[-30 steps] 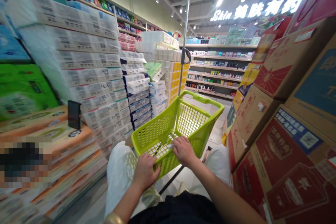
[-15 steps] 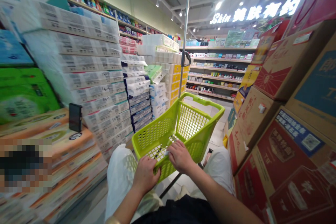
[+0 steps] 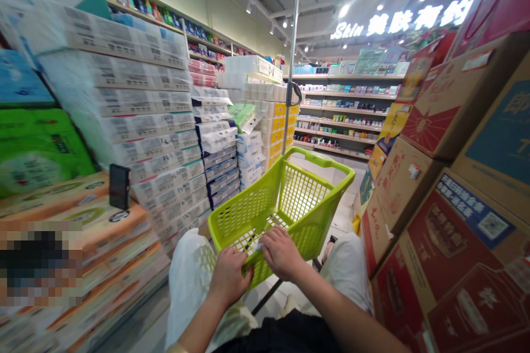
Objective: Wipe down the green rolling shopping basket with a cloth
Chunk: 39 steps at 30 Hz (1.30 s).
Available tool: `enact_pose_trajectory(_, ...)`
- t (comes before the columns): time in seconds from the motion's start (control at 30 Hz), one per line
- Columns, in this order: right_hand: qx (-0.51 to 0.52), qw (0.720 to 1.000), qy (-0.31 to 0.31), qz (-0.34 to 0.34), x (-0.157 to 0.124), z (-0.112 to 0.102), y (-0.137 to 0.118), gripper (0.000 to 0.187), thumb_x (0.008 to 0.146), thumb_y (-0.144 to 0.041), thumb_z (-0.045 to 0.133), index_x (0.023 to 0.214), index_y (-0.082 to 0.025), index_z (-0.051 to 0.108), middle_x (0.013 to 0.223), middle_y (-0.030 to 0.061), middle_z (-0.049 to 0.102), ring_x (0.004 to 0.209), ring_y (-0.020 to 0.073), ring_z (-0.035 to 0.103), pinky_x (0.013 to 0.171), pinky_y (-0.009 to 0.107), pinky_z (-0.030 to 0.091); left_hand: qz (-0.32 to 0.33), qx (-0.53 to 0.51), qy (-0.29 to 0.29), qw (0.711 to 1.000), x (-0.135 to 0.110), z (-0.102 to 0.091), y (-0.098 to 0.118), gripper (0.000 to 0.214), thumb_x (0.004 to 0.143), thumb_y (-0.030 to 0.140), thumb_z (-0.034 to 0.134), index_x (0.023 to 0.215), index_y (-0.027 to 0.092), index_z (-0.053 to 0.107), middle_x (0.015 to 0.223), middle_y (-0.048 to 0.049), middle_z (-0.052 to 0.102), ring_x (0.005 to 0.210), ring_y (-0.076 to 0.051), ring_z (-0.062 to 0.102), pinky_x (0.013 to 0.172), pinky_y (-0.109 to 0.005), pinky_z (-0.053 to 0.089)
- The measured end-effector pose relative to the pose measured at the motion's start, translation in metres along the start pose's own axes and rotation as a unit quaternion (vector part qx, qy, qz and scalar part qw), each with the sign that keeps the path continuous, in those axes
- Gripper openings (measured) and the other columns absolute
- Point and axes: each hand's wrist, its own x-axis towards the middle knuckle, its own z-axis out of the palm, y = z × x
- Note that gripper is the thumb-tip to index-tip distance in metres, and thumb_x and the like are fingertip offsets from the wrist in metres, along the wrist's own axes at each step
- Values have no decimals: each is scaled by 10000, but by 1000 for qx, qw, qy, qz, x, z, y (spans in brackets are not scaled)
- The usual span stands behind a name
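A lime-green shopping basket point(image 3: 314, 171) with a perforated wall stands tilted between my knees, on what looks like a cart frame. My left hand point(image 3: 230, 273) is closed over its near rim, thumb on the outside. Beside it, my right hand point(image 3: 281, 253) curls its fingers over the same rim. A small whitish thing point(image 3: 258, 246) shows at the right fingertips; I cannot make out what it is. Only the holed floor and some dark gaps show inside the basket. A metal pole point(image 3: 292, 49) with a dark loop rises behind it.
Wrapped tissue packs point(image 3: 144, 94) are stacked high on the left. A small black device point(image 3: 120, 186) stands on orange packs point(image 3: 95, 215). Cardboard cartons point(image 3: 426, 176) line the right side closely. Shelves of small goods point(image 3: 339, 116) stand at the back.
My right hand has shifted slightly left along the basket's rim. The left hand keeps its hold, and the basket has barely moved.
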Motion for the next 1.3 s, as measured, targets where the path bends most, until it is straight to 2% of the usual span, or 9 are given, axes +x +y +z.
enact_pose_trajectory(0.2, -53, 991, 61, 105, -1, -15, 46, 163, 864, -137, 473, 913, -230, 598, 915, 35, 613, 953, 198, 527, 1075, 407, 285, -10, -7, -1, 1000, 0, 3, -1, 158, 770, 270, 549, 631, 202, 576, 659, -42, 593, 691, -207, 553, 720, -358, 432)
enact_pose_trajectory(0.3, -48, 990, 73, 114, 0, -9, 33, 133, 857, -145, 490, 878, -227, 593, 904, 33, 604, 950, 202, 516, 1074, 410, 289, -16, 2, 0, 1000, 1, 4, 0, 153, 762, 280, 555, 632, 204, 581, 655, -47, 591, 694, -216, 551, 711, -362, 434)
enact_pose_trajectory(0.5, 7, 1000, 14, 4, 3, 5, 2, 108, 880, -191, 504, 946, -232, 579, 939, 20, 606, 973, 181, 517, 1072, 382, 297, -11, 3, -19, 1000, 2, 3, -4, 116, 749, 265, 561, 663, 197, 599, 670, -53, 605, 718, -232, 559, 723, -377, 443)
enact_pose_trajectory(0.6, -12, 1000, 12, 17, 2, -4, 25, 128, 874, -172, 500, 952, -233, 582, 937, 20, 607, 974, 179, 522, 1093, 389, 271, -13, -3, -19, 1000, 1, 2, -6, 145, 768, 273, 546, 655, 196, 591, 671, -52, 604, 703, -221, 557, 720, -371, 443)
enact_pose_trajectory(0.77, -60, 989, 59, 124, 1, -18, 55, 146, 862, -138, 480, 907, -222, 590, 929, 43, 605, 971, 202, 516, 1086, 405, 271, -7, -12, -2, 1000, 1, 0, -3, 209, 798, 333, 529, 655, 195, 592, 663, -46, 598, 681, -206, 553, 712, -362, 438)
enact_pose_trajectory(0.87, -43, 990, 64, 121, 2, -10, 36, 129, 856, -148, 489, 882, -229, 586, 908, 38, 602, 952, 206, 515, 1078, 415, 276, -3, -12, 11, 1000, 2, 0, -2, 262, 838, 347, 483, 653, 197, 591, 656, -44, 597, 673, -197, 550, 704, -354, 431)
enact_pose_trajectory(1.03, 16, 1000, 19, 15, 3, 6, 0, 115, 877, -185, 506, 949, -240, 576, 943, 17, 604, 971, 187, 521, 1050, 376, 315, 0, -8, 16, 1000, 3, 1, -3, 247, 838, 289, 465, 633, 206, 576, 649, -38, 598, 657, -188, 547, 692, -343, 425)
enact_pose_trajectory(1.17, 8, 1000, 13, 10, 1, -3, 23, 156, 877, -157, 486, 972, -237, 580, 945, 17, 612, 984, 177, 534, 1076, 380, 295, 0, -9, 12, 1000, 3, 0, -3, 271, 854, 301, 456, 629, 205, 572, 641, -38, 596, 662, -189, 547, 691, -344, 429)
enact_pose_trajectory(1.3, -38, 994, 54, 90, -1, -13, 50, 181, 862, -132, 468, 938, -234, 595, 928, 33, 611, 956, 191, 539, 1089, 412, 282, 2, -14, 20, 1000, 2, 0, -1, 270, 849, 310, 468, 622, 202, 567, 629, -35, 589, 663, -189, 543, 692, -343, 433)
